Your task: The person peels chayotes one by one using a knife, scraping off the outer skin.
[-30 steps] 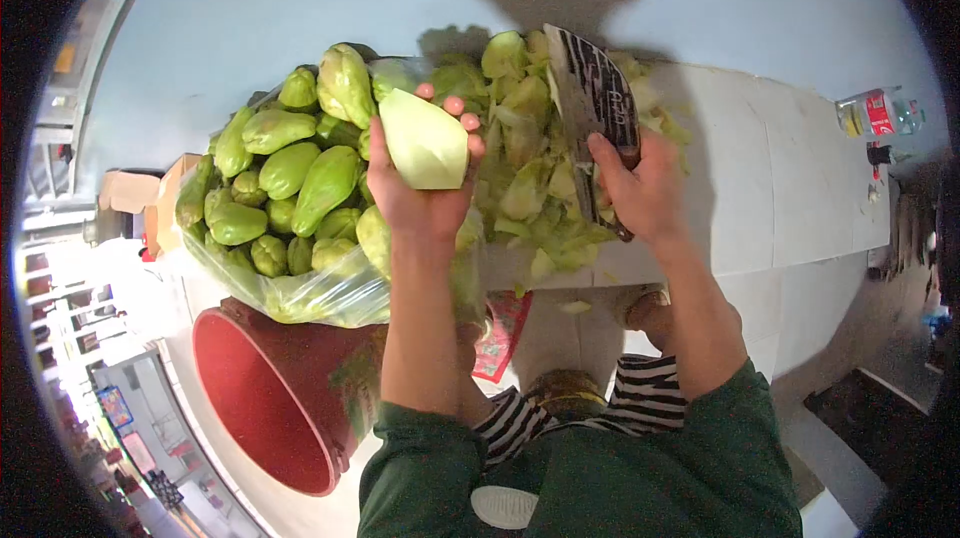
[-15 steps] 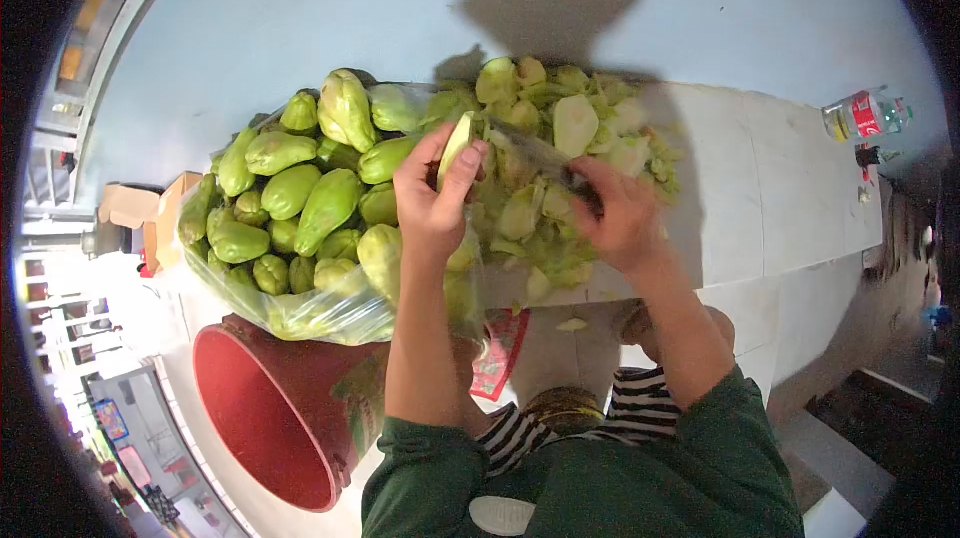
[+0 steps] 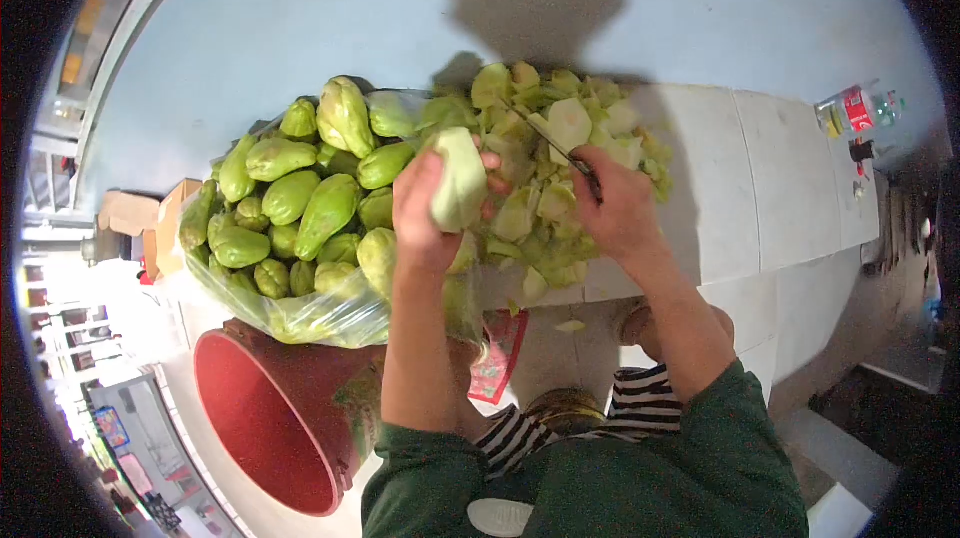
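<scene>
My left hand (image 3: 420, 200) is closed around a pale chayote (image 3: 459, 181) whose visible face is cut smooth. In my right hand (image 3: 617, 204) is a knife (image 3: 545, 135), its thin blade slanting up and to the left, apart from the chayote. Below and beyond both hands, pale cut chayote slices and peelings (image 3: 570, 125) lie heaped on the tiled ledge. On the left, a clear plastic bag (image 3: 330, 323) holds several whole green chayotes (image 3: 328, 213), beside my left forearm.
A red bucket (image 3: 262, 423) lies on its side below the bag. Cardboard boxes (image 3: 172, 218) stand at the far left. A plastic bottle (image 3: 858, 111) with a red label rests at the right end of the tiled ledge (image 3: 790, 178), against the wall.
The chayote in my left hand has turned, so its broad pale face now shows. My right hand's knife, blurred before, is now sharp and held away from the chayote.
</scene>
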The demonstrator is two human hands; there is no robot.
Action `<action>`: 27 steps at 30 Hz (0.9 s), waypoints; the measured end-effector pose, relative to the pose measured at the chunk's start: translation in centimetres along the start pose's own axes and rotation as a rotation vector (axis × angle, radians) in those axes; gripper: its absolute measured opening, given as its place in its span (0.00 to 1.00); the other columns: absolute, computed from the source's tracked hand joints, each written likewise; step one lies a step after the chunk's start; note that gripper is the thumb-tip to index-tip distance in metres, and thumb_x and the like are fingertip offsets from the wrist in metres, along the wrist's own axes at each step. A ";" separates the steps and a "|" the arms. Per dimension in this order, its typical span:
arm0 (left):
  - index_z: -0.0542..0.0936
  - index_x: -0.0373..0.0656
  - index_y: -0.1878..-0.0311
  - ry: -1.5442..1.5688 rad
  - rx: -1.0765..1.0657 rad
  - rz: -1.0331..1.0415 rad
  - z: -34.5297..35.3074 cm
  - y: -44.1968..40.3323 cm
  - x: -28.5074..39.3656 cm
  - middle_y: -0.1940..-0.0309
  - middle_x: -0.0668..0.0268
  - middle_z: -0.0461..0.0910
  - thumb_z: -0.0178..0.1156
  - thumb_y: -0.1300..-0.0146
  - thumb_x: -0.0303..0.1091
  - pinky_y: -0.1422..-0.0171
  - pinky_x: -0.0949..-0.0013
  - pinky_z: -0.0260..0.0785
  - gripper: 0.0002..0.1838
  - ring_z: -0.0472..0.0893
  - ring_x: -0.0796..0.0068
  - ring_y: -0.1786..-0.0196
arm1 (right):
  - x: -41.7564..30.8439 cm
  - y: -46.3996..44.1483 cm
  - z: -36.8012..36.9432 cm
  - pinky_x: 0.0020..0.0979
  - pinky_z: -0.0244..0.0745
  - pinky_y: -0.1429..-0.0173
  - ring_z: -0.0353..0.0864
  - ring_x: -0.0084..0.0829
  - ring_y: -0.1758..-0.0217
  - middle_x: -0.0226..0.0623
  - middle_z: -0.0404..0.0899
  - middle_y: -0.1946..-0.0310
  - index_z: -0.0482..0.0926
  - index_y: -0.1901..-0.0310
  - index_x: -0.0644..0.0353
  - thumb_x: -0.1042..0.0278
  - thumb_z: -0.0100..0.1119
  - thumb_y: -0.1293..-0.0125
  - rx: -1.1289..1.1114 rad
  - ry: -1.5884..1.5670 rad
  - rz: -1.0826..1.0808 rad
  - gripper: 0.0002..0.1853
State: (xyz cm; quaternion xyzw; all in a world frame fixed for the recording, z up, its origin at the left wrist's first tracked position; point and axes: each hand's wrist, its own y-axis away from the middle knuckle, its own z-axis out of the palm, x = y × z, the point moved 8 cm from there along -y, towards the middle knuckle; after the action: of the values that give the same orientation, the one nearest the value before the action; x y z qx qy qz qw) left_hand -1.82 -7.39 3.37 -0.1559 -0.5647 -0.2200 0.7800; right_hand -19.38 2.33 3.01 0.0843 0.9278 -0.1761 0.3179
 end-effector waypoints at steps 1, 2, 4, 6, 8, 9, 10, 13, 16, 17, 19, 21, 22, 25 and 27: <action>0.71 0.36 0.45 0.288 0.020 -0.078 -0.1 0.0 -0.2 0.61 0.56 0.80 0.50 0.33 0.51 0.63 0.65 0.73 0.26 0.80 0.62 0.60 | -0.3 0.2 -0.7 0.45 0.77 0.60 0.82 0.49 0.65 0.46 0.82 0.68 0.74 0.50 0.58 0.68 0.57 0.39 0.062 -0.064 -0.005 0.15; 0.70 0.37 0.43 0.573 0.037 -0.155 -0.1 0.1 -0.4 0.60 0.54 0.79 0.48 0.32 0.52 0.61 0.64 0.73 0.27 0.80 0.60 0.58 | -0.9 0.4 -0.8 0.45 0.77 0.60 0.82 0.49 0.65 0.46 0.82 0.68 0.74 0.50 0.58 0.68 0.57 0.39 0.057 -0.069 -0.014 0.15; 0.70 0.37 0.43 0.715 0.058 -0.125 -0.9 0.3 -0.2 0.59 0.54 0.78 0.46 0.31 0.53 0.60 0.61 0.73 0.28 0.79 0.57 0.57 | -1.8 1.4 -3.7 0.47 0.75 0.64 0.81 0.50 0.67 0.47 0.82 0.70 0.76 0.54 0.59 0.67 0.55 0.36 0.375 -0.237 -0.070 0.11; 0.71 0.37 0.44 1.007 0.081 -0.073 -1.7 0.6 -0.3 0.58 0.53 0.76 0.43 0.30 0.56 0.56 0.56 0.74 0.29 0.77 0.52 0.55 | -0.9 0.0 -2.9 0.47 0.74 0.64 0.81 0.51 0.69 0.47 0.81 0.71 0.76 0.55 0.59 0.66 0.55 0.36 0.244 -0.167 0.010 0.10; 0.72 0.37 0.46 1.065 0.015 -0.067 -1.7 1.0 -0.7 0.59 0.54 0.75 0.43 0.28 0.51 0.56 0.57 0.74 0.25 0.76 0.56 0.59 | 0.2 -0.1 -2.5 0.48 0.73 0.65 0.81 0.52 0.70 0.47 0.81 0.71 0.76 0.56 0.60 0.65 0.55 0.35 0.120 -0.089 0.091 0.10; 0.72 0.37 0.46 0.923 0.281 -0.238 -3.0 1.7 -3.6 0.60 0.55 0.75 0.42 0.28 0.48 0.57 0.60 0.74 0.23 0.76 0.59 0.60 | 0.7 0.5 -2.0 0.48 0.73 0.65 0.80 0.52 0.70 0.48 0.81 0.71 0.76 0.56 0.61 0.66 0.55 0.35 0.084 -0.073 0.115 0.10; 0.72 0.37 0.46 0.770 0.541 -0.389 -4.4 2.8 -6.0 0.61 0.55 0.75 0.42 0.27 0.45 0.58 0.63 0.74 0.20 0.75 0.62 0.62 | 1.0 0.5 -1.7 0.48 0.72 0.65 0.80 0.53 0.70 0.48 0.81 0.71 0.75 0.56 0.61 0.66 0.56 0.35 0.048 -0.053 0.126 0.10; 0.72 0.37 0.48 0.903 0.246 -0.440 -2.9 3.5 -7.3 0.67 0.59 0.72 0.43 0.28 0.39 0.70 0.73 0.70 0.17 0.73 0.71 0.69 | 1.0 1.1 -2.4 0.48 0.72 0.65 0.79 0.54 0.70 0.49 0.80 0.72 0.75 0.56 0.62 0.67 0.56 0.35 0.128 -0.169 0.114 0.10; 0.73 0.35 0.51 1.012 0.124 -0.386 -1.4 4.3 -5.3 0.71 0.63 0.69 0.45 0.32 0.36 0.80 0.78 0.63 0.15 0.68 0.75 0.75 | -0.4 1.7 -4.1 0.47 0.73 0.65 0.80 0.52 0.70 0.48 0.80 0.73 0.75 0.56 0.61 0.67 0.57 0.36 0.183 0.039 0.030 0.10; 0.73 0.35 0.50 1.059 -0.029 -0.356 -0.7 4.5 -4.7 0.72 0.64 0.68 0.46 0.32 0.37 0.81 0.79 0.61 0.16 0.67 0.75 0.76 | -0.4 1.9 -4.3 0.47 0.73 0.65 0.80 0.52 0.70 0.48 0.80 0.73 0.75 0.56 0.61 0.67 0.57 0.36 0.185 0.037 0.027 0.10; 0.73 0.35 0.50 1.102 -0.185 -0.322 0.5 5.0 -3.4 0.73 0.64 0.68 0.46 0.33 0.37 0.82 0.80 0.59 0.16 0.66 0.76 0.77 | -0.3 2.2 -4.6 0.45 0.74 0.65 0.81 0.49 0.72 0.45 0.81 0.73 0.76 0.56 0.61 0.67 0.58 0.36 0.170 -0.085 0.024 0.10; 0.73 0.35 0.50 1.146 -0.227 -0.322 1.1 5.5 -2.5 0.74 0.64 0.67 0.46 0.33 0.36 0.84 0.81 0.57 0.16 0.65 0.77 0.77 | -1.0 2.8 -5.6 0.44 0.74 0.65 0.81 0.47 0.72 0.45 0.81 0.73 0.76 0.56 0.61 0.67 0.58 0.36 0.187 -0.117 0.035 0.10; 0.73 0.35 0.50 1.145 -0.232 -0.316 1.0 5.6 -2.3 0.74 0.64 0.67 0.46 0.33 0.36 0.84 0.81 0.57 0.16 0.65 0.77 0.77 | -1.2 3.0 -6.2 0.42 0.75 0.65 0.81 0.46 0.73 0.45 0.81 0.73 0.76 0.56 0.61 0.67 0.59 0.36 0.202 -0.149 0.051 0.10; 0.72 0.34 0.47 1.130 -0.119 -0.277 -1.4 5.7 -1.6 0.71 0.62 0.69 0.44 0.33 0.32 0.81 0.81 0.60 0.16 0.66 0.76 0.74 | -0.9 3.7 -7.1 0.41 0.75 0.65 0.81 0.45 0.74 0.44 0.81 0.73 0.76 0.55 0.61 0.65 0.59 0.36 0.226 -0.124 0.005 0.11; 0.71 0.33 0.46 1.088 0.026 -0.255 -3.7 5.9 -1.3 0.69 0.61 0.69 0.44 0.32 0.32 0.79 0.82 0.61 0.16 0.67 0.76 0.72 | -0.4 4.5 -7.8 0.41 0.75 0.65 0.81 0.45 0.74 0.43 0.81 0.73 0.76 0.54 0.60 0.65 0.59 0.36 0.218 -0.091 0.027 0.11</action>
State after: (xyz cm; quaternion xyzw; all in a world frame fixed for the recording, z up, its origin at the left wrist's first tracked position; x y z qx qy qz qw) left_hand 3.89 -3.88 1.02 0.0594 -0.0977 -0.3543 0.9281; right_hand -22.24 9.48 7.76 0.1228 0.8865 -0.2754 0.3510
